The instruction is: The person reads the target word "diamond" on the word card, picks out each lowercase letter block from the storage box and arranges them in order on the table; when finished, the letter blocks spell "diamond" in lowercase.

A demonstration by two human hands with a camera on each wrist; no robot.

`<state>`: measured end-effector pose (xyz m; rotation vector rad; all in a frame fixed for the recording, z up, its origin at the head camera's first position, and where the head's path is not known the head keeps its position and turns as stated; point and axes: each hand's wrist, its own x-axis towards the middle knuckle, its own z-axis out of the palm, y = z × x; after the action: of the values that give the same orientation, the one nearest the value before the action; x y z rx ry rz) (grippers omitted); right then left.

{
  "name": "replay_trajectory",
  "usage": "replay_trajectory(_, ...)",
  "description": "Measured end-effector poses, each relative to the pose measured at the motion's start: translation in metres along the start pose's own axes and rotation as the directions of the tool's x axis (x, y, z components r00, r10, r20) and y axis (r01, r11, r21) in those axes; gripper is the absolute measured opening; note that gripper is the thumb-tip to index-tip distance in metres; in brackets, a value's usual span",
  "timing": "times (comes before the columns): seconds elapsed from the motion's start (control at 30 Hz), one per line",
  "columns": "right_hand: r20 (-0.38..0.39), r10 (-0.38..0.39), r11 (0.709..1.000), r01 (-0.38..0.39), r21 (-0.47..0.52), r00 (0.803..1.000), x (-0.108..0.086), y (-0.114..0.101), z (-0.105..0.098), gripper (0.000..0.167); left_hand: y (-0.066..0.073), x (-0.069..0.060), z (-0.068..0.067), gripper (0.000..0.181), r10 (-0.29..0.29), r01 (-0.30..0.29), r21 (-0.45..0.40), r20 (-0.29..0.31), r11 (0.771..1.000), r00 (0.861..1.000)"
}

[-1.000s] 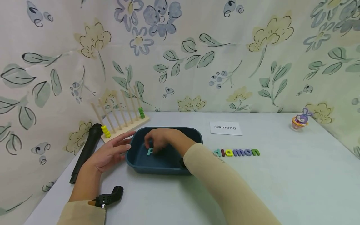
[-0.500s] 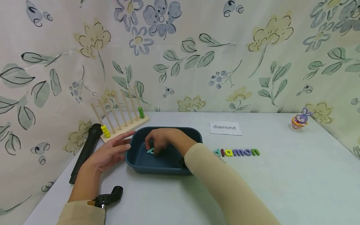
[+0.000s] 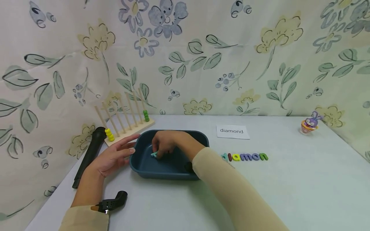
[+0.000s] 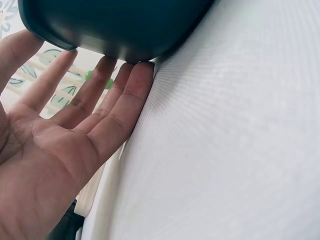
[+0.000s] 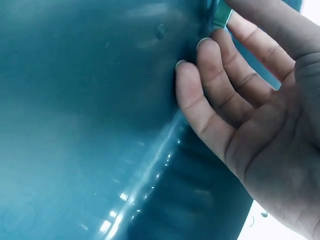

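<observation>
Inside the dark blue plastic bin [image 3: 170,175], my right hand [image 3: 167,142] pinches a small teal toy letter [image 3: 154,154] between thumb and index finger, near the bin's floor. The fingers cover part of the letter, so which one it is stays unclear. In the right wrist view a teal edge of the letter [image 5: 222,14] shows at the fingertips, with the other fingers bent beside the bin wall. My left hand [image 3: 115,157] lies against the bin's left side, thumb at the rim. Its spread fingers [image 4: 115,117] touch the bin's outside in the left wrist view.
Right of the bin lies a row of coloured letters [image 3: 245,157], partly behind the right sleeve. Behind it is a white card [image 3: 233,132] reading "diamond". A wooden peg rack [image 3: 131,128] with beads and a black tube [image 3: 89,157] stand left; a bunny figurine [image 3: 310,123] sits far right.
The teal letter has turned in my right fingers, and less of its shape shows. My right hand has shifted slightly rightward within the bin. The left hand keeps its place.
</observation>
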<state>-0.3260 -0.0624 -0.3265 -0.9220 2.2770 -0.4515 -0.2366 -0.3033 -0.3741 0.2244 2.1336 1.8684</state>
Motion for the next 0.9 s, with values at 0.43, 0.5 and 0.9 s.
replay_trajectory(0.43,-0.039,-0.099,0.984,0.104,0.146,0.994,-0.011,0.005,-0.017,0.022,0.000,0.001,0.001,0.066,-0.024,0.024,0.010,-0.007,1.000,1.000)
replay_trajectory(0.5,-0.058,-0.114,0.980,0.122,0.155,0.992,-0.015,0.006,-0.019,0.030,0.001,0.002,0.002,0.066,-0.023,0.023,0.011,-0.011,1.000,1.000)
replay_trajectory(0.9,-0.154,-0.139,0.949,0.176,0.261,0.978,-0.041,0.008,-0.035,0.033,0.000,0.002,0.001,0.066,-0.021,0.022,0.030,-0.015,0.999,1.000)
